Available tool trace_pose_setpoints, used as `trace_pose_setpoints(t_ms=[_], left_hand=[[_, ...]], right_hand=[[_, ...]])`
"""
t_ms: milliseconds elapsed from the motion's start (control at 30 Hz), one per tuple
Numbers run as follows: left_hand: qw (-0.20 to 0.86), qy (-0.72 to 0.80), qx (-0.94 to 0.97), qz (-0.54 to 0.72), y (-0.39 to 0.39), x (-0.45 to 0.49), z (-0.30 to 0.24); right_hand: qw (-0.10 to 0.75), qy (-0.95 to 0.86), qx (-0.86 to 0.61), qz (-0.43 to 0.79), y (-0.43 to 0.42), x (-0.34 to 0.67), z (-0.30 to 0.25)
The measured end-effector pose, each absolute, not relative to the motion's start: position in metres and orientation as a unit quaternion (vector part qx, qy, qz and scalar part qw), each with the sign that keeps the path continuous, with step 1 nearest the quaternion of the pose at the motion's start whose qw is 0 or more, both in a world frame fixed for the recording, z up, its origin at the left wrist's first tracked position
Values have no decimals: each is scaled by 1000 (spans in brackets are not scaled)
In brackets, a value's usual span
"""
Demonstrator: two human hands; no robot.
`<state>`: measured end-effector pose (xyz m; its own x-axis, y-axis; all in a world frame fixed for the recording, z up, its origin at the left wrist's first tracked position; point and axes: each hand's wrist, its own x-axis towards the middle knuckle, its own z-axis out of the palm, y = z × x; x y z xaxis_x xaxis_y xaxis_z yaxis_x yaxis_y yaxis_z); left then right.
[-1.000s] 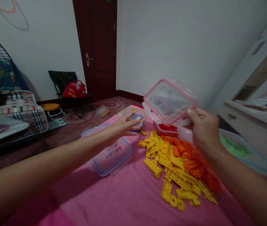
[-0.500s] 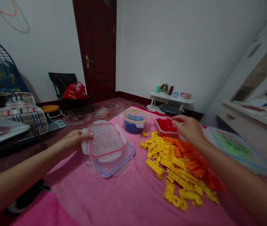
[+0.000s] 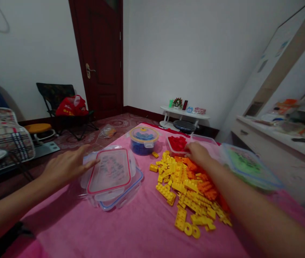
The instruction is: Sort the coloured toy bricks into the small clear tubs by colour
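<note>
My left hand is open, fingers and thumb apart, at the left edge of a small stack of clear plastic lids. The top lid has a red seal, and a larger lid with a blue seal lies beneath it. My right hand has its fingers curled at the right side of a clear container holding red toy bricks; the fingertips are partly hidden. Yellow bricks and orange bricks lie heaped just in front of that container, partly under my right forearm.
A round lidded tub with blue pieces stands left of the red bricks. To the right is a box with a blue-rimmed lid and green contents. Behind my right hand sits a clear plastic piece. A pink cloth covers the table.
My left hand has let go of the lids, which now lie lower on the stack. My right hand has come down to the side of the red-brick container. The view has turned slightly right.
</note>
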<state>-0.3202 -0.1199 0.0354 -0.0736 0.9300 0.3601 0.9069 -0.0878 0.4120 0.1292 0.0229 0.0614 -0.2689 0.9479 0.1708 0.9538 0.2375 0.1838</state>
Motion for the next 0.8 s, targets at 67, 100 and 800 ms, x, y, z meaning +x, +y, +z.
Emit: trace_pose_setpoints(t_ms=[67,100,800], left_hand=[[-45,722,655,220,-123,-309,49],[-54,717,665,204,-123,-301,54],[353,332,626,611,-104,-113,93]], right_hand=[[8,-792,-594,-143,18,128,63],[10,-795,-587,-152,15,128,65],[335,-828,-449,13,-184,123,139]])
